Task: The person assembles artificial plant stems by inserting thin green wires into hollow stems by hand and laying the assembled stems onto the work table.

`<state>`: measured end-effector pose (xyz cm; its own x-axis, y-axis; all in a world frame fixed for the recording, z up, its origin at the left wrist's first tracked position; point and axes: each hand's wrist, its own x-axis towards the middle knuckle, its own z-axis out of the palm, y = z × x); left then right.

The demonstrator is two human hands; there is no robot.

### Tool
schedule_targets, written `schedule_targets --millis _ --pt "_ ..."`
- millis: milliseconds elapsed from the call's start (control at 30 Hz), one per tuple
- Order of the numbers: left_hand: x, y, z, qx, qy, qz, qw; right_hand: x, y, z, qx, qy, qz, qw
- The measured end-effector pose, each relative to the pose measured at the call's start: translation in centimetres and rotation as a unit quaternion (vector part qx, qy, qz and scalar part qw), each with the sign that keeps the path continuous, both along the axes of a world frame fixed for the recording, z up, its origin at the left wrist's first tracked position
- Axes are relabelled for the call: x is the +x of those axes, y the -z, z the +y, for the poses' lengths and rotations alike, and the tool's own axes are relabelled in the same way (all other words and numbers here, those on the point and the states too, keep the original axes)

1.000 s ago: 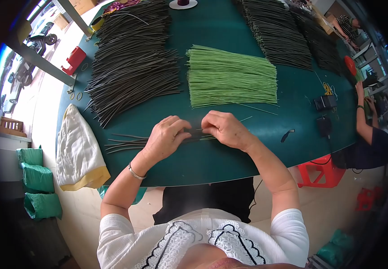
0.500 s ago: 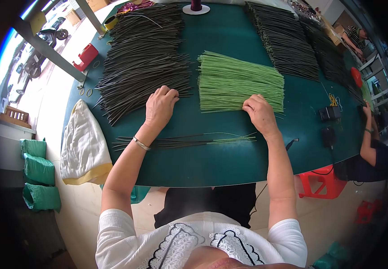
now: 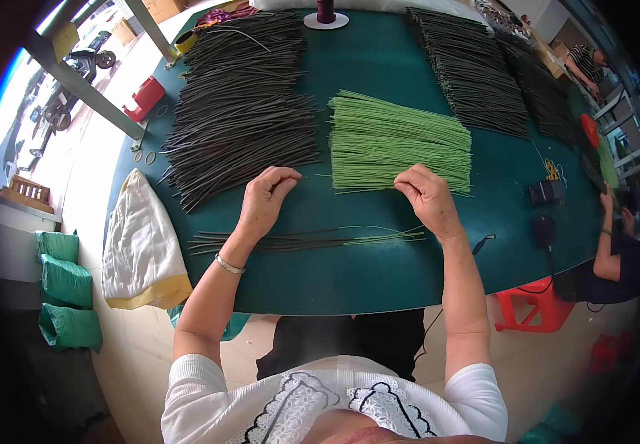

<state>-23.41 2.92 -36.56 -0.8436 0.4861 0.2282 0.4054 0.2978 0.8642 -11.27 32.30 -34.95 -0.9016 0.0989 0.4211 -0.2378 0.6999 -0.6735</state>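
My left hand [image 3: 265, 198] is pinched closed just off the front of a wide pile of thin black sticks [image 3: 242, 126]. A short dark tip of one stick shows past its fingertips. My right hand [image 3: 429, 198] pinches a thin green stick at the front edge of a neat stack of green sticks [image 3: 398, 144]. One green end juts out left of that stack. Nearer me lies a small row of black sticks with green ones at their right ends [image 3: 298, 240], touched by neither hand.
More black sticks [image 3: 472, 74] lie at the back right, near a spool of dark thread [image 3: 326, 16]. A white cloth cover [image 3: 142, 244] hangs at the left table edge, by a red tape dispenser [image 3: 145, 98]. Black adapters [image 3: 546, 191] sit right. Another person's arm [image 3: 607, 237] is beyond.
My left hand has drawn down and slightly away from the black pile, with a dark stick tip showing. My right hand has shifted slightly down and left at the green stack's front edge.
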Motion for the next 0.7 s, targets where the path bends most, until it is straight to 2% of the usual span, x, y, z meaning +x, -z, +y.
schedule_targets --millis 533,633,700 --pt "0.21 -0.31 0.07 -0.007 0.006 0.002 1.0 -0.32 0.55 -0.24 0.022 -0.019 -0.01 1.0" --pt "0.37 -0.16 0.12 -0.027 -0.002 0.02 0.999 0.08 0.36 -0.4 0.044 -0.009 -0.006 0.999" --pt "0.41 -0.32 0.06 -0.089 -0.01 0.099 0.991 0.15 0.2 -0.46 0.062 -0.011 0.008 0.998"
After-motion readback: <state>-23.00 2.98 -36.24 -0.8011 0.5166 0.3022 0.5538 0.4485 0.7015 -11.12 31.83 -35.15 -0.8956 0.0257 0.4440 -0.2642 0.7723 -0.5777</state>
